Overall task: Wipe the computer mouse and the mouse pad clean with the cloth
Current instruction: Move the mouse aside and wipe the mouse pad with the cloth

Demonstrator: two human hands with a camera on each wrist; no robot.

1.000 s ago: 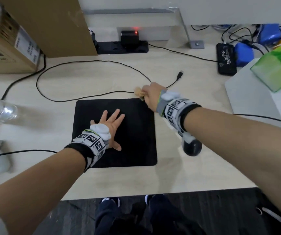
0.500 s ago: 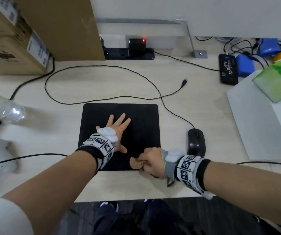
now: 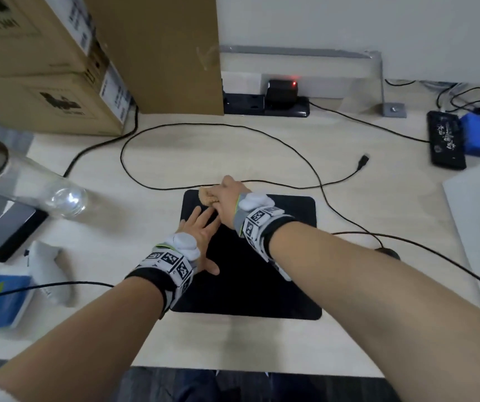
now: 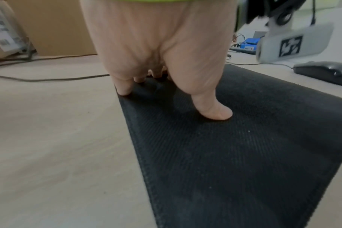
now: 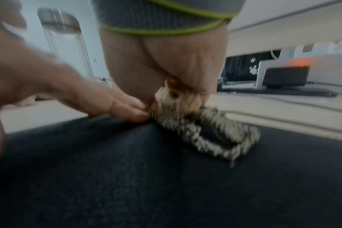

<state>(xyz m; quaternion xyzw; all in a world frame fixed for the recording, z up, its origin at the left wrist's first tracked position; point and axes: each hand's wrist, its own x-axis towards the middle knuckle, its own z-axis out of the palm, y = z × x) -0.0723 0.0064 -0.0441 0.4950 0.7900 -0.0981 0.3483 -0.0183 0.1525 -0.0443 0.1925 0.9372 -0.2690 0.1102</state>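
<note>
Office workstation. Evidence: a pale wood-look desk (image 3: 262, 340) with a black power strip (image 3: 264, 107) at its far edge, stacked cardboard cartons (image 3: 38, 62) far left, loose cables (image 3: 175, 132), and a black mouse pad (image 3: 262, 280) at centre.

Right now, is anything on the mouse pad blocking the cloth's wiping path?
Yes: the left hand lies flat on the square black mouse pad, its fingers touching the crumpled tan cloth that the right hand grips at the far left corner.
</note>
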